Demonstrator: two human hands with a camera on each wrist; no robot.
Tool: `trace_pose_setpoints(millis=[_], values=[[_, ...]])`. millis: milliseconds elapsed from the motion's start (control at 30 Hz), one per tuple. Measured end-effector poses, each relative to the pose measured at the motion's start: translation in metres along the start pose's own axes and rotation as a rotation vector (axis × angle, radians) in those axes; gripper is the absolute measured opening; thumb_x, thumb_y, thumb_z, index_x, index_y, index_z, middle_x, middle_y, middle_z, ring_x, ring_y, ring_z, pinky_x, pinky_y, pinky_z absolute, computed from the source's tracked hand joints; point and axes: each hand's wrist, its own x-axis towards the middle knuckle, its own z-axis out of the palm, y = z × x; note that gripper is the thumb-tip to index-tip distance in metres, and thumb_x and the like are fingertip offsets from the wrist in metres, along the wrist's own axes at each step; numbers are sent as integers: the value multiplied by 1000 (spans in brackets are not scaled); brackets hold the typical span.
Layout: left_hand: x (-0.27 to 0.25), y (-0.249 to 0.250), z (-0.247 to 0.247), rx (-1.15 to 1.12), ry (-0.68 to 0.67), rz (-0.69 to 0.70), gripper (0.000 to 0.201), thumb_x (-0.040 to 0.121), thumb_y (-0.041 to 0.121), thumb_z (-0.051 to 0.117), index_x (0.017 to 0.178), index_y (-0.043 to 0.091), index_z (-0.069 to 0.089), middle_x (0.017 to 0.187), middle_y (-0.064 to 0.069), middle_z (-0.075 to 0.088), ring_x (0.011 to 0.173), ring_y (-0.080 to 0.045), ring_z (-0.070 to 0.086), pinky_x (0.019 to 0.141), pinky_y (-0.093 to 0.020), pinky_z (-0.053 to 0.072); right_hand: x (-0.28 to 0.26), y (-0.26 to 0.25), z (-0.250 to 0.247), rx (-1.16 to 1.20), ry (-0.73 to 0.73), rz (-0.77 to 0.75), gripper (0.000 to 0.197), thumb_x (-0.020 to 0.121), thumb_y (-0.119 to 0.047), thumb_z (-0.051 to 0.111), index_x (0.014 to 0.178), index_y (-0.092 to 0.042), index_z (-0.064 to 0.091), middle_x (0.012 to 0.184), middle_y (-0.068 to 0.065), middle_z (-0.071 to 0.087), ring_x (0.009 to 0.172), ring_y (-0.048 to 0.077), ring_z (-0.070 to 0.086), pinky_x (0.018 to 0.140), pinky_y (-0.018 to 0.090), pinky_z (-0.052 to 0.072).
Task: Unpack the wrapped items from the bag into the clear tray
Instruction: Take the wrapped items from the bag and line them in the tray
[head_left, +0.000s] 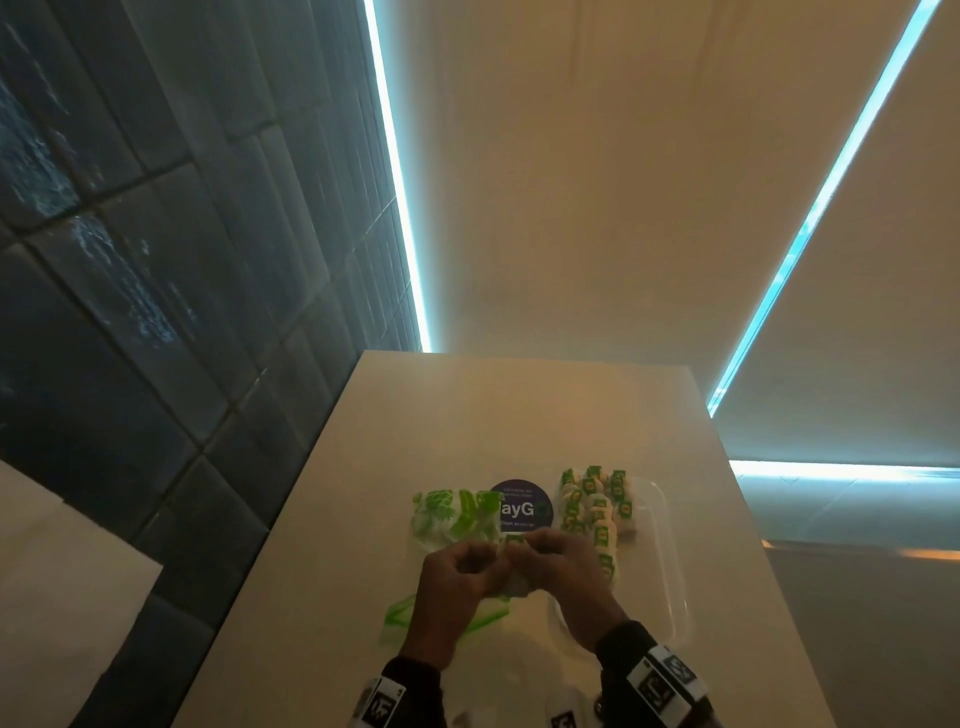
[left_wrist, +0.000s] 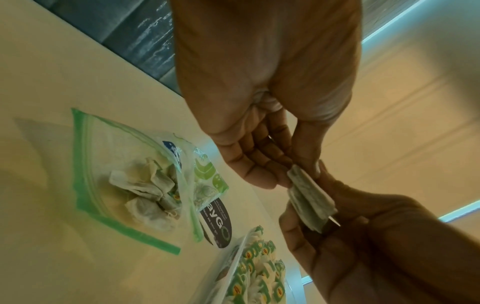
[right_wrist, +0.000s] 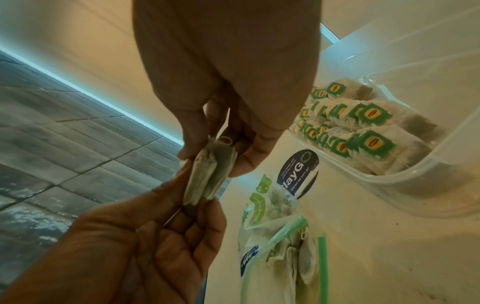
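Note:
Both hands meet above the table's near middle and pinch one pale tea bag (left_wrist: 309, 197) between them. My left hand (left_wrist: 293, 174) holds its top end with thumb and fingers. My right hand (right_wrist: 215, 158) pinches the other end, where a string loop shows. Under the hands lies the clear zip bag (left_wrist: 124, 176) with green edges, with several crumpled tea bags inside. The clear tray (right_wrist: 415, 185) stands to the right and holds several rows of green-tagged tea bags (right_wrist: 363, 127). In the head view the hands (head_left: 511, 558) hide most of the held tea bag.
A round dark sticker (head_left: 521, 506) sits on the pale table (head_left: 519, 415) between bag and tray. A dark tiled wall (head_left: 156, 312) runs along the left. The table's left edge passes close to the zip bag (head_left: 447, 519).

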Motion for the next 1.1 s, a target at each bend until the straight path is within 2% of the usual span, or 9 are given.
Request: trace_pose_setpoints(millis=[133, 200, 267, 400, 500, 633, 733, 933, 1100], values=[[4, -23, -23, 429, 20, -33, 8, 79, 27, 73, 73, 22, 75, 72, 2, 74, 68, -11, 69, 69, -30, 56, 3, 0, -3, 14, 99, 10, 9, 84, -4, 69, 86, 5, 72, 83, 16, 72, 74, 22, 69, 65, 32, 58], [1, -38, -44, 833, 97, -118, 17, 80, 37, 59, 81, 26, 73, 84, 3, 74, 83, -16, 69, 75, -29, 54, 3, -3, -7, 45, 122, 15, 11, 83, 1, 68, 88, 11, 70, 78, 14, 71, 65, 16, 68, 57, 28, 57], [-5, -52, -56, 1016, 145, -193, 22, 85, 30, 51, 98, 31, 69, 107, 1, 68, 103, -22, 64, 86, -30, 51, 2, -3, -11, 81, 134, 24, 10, 83, 6, 66, 87, 15, 68, 71, 10, 69, 57, 13, 67, 50, 24, 55], [-10, -76, -54, 1053, 96, -98, 45, 89, 15, 43, 128, 33, 55, 136, 4, 54, 126, -17, 51, 102, -28, 41, 3, 3, -10, 59, 126, 66, 10, 82, 2, 70, 87, 11, 70, 82, 21, 70, 67, 25, 68, 60, 35, 59], [-7, -87, -50, 1059, 60, -41, 45, 94, 15, 41, 135, 32, 48, 142, 4, 47, 130, -18, 46, 103, -30, 40, 3, 6, -8, 25, 113, 84, 10, 81, 0, 71, 84, 9, 71, 90, 28, 70, 77, 34, 67, 72, 49, 59], [8, -82, -43, 1177, 119, 154, 36, 93, 22, 42, 127, 29, 52, 121, -2, 61, 111, -20, 62, 84, -31, 53, -1, 3, -7, 20, 90, 87, 7, 82, 1, 70, 80, 8, 71, 77, 23, 68, 65, 30, 66, 62, 43, 59], [16, -83, -39, 1202, 27, 20, 36, 96, 32, 41, 132, 32, 51, 129, -4, 53, 118, -22, 55, 91, -33, 47, -5, 1, -9, 48, 72, 91, 13, 82, 2, 69, 86, 14, 68, 78, 19, 68, 64, 28, 67, 57, 36, 58], [29, -96, -40, 1176, 55, -51, 22, 93, 34, 47, 101, 24, 65, 112, 0, 64, 106, -21, 60, 85, -32, 49, -8, -2, -15, 86, 71, 87, 18, 85, 4, 65, 93, 19, 65, 77, 15, 67, 63, 22, 66, 54, 31, 58], [24, -98, -36, 1096, 113, -66, 36, 90, 52, 49, 87, 20, 65, 100, -2, 61, 99, -24, 61, 80, -33, 50, -3, 1, -15, 71, 107, 98, 17, 85, 1, 67, 91, 16, 66, 84, 23, 66, 75, 32, 65, 64, 43, 59]])
